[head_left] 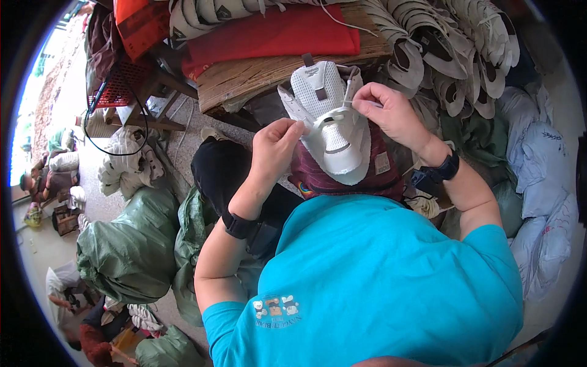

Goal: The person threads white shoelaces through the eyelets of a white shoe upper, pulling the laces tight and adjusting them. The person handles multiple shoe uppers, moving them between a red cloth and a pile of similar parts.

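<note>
A white shoe upper [343,160] with a mesh tongue and a dark pull tab rests on a maroon cloth [382,147] over my lap, its toe pointing toward me. Across its throat runs a white shoelace [333,114]. My left hand [274,147] pinches the lace at the left eyelet side, thumb and forefinger pressed together. On the other side, my right hand [394,115] grips the lace between thumb and curled fingers, close to the right eyelet edge. Both hands stay just above the upper.
A wooden bench [244,76] ahead carries red cloth [275,38] and rows of shoe uppers [214,13]. More stacked uppers [437,49] hang at the far right. Green sacks [131,244] stand left, pale sacks [541,177] right. Other people [98,336] sit at lower left.
</note>
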Available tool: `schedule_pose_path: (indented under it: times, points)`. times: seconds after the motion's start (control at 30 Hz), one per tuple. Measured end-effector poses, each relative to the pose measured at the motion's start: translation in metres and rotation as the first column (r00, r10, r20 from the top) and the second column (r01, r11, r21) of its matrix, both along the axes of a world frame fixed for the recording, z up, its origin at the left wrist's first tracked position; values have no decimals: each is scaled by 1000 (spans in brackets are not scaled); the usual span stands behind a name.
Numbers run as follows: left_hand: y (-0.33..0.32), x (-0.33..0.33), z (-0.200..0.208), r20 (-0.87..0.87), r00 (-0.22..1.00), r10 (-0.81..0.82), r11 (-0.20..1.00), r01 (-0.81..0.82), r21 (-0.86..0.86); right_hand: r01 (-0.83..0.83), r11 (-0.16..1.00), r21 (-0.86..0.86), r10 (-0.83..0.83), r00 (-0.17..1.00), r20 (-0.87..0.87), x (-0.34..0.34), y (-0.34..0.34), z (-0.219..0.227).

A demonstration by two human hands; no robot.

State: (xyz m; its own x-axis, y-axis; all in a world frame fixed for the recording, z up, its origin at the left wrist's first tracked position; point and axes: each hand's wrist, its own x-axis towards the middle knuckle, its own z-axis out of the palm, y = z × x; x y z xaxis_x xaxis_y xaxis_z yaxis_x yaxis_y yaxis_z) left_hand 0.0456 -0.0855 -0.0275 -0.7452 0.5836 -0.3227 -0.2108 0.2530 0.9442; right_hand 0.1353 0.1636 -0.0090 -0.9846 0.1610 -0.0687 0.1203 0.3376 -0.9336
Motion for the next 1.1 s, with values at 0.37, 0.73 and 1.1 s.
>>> schedule_pose_path:
  times: [0.37,0.73,1.1]
  points:
    - [8,-5,-11,-415,905,-91,993,50,-107,-74,954,-291,137,970,202,-8,9,-5]
    - [4,-19,27,-635,712,-301,933,80,-352,-133,627,768,382,911,-154,-19,-13,28]
    - [13,-54,44,-739,341,-581,814,209,-543,-183,309,933,559,829,-23,-38,-11,44]
